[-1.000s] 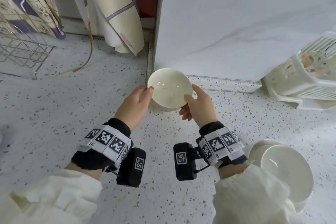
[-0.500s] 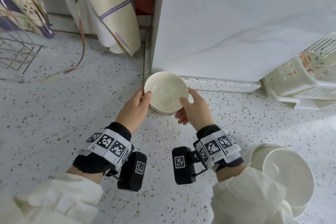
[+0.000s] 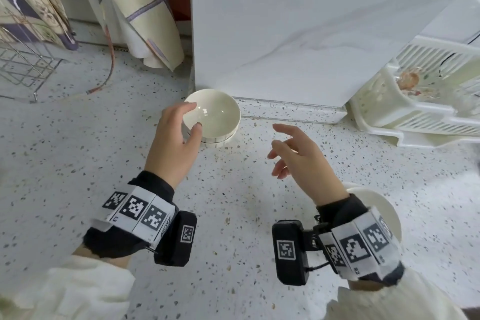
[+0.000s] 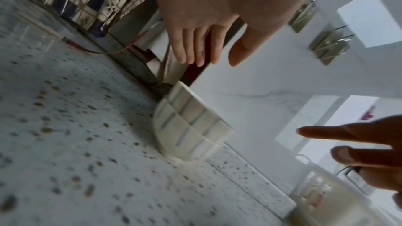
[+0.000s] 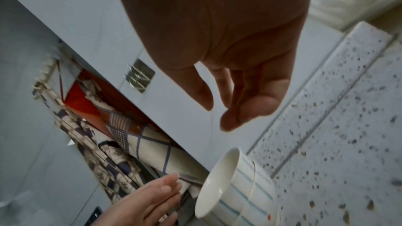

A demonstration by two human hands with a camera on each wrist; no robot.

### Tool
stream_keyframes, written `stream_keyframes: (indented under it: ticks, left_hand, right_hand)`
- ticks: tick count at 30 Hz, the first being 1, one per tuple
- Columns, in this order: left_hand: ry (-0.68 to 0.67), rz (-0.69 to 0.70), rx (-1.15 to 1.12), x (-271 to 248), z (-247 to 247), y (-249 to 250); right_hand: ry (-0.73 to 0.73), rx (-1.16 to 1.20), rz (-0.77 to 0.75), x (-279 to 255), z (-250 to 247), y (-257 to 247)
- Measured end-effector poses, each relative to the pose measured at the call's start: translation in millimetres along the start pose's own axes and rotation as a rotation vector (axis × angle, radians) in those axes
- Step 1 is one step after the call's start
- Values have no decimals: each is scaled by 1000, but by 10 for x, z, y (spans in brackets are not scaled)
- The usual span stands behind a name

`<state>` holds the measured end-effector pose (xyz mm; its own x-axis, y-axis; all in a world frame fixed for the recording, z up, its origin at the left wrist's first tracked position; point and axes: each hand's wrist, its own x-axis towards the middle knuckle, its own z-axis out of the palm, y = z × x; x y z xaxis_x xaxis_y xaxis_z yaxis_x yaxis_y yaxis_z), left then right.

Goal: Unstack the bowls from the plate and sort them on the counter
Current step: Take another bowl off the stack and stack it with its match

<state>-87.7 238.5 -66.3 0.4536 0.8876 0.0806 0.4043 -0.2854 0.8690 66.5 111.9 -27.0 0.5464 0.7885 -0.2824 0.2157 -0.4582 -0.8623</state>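
Hands (image 3: 171, 148) (image 3: 302, 161) open; bowl (image 3: 215, 114) upright on counter (image 3: 233, 202), seemingly empty.

My sleeves are soft, creamy white and a bit crumpled. Under each one peeks a black cuff that hugs my wrist. Just behind my left hand (image 3: 171, 148) sits a white band with black square patterns on it — like little puzzles, three in a row. A black box hangs from the band on the side nearer my right hand (image 3: 304, 161), and it has its own small square pattern. My right wrist wears the same kind of band and box — a thin black cord joins those two together.
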Motion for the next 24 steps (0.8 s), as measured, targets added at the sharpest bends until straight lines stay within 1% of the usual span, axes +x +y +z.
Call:
stream_keyframes:
  ticks: [3,6,9,11,12,14,16,19,22,24]
  left_hand:
    - [-31,40,-15,-204,220,253]
    - [-169,66,7,-414,531,471]
    - [-332,45,73,-649,905,671]
    - [-400,54,144,-790,1143,774]
    - [-426,70,194,-849,1250,810]
    - [-477,99,291,-949,1431,858]
    - [-508,98,375,-1028,1566,880]
    - [-483,102,495,-1108,1690,878]
    - [-446,109,580,-1129,1742,877]
    - [-433,100,560,-1128,1748,886]
  right_hand:
    - [48,-43,-46,-246,-398,126]
    - [146,-138,-77,-420,-814,403]
    - [286,-284,-67,-534,-1169,766]
    - [362,-369,-53,-606,-1342,988]
    - [369,-399,-44,-644,-1409,1083]
    - [323,-443,-19,-711,-1500,1241]
    - [230,-479,11,-750,-1545,1349]
    - [99,-528,33,-754,-1544,1428]
    - [35,-637,-44,-743,-1520,1436]
    - [35,-684,-89,-747,-1526,1414]
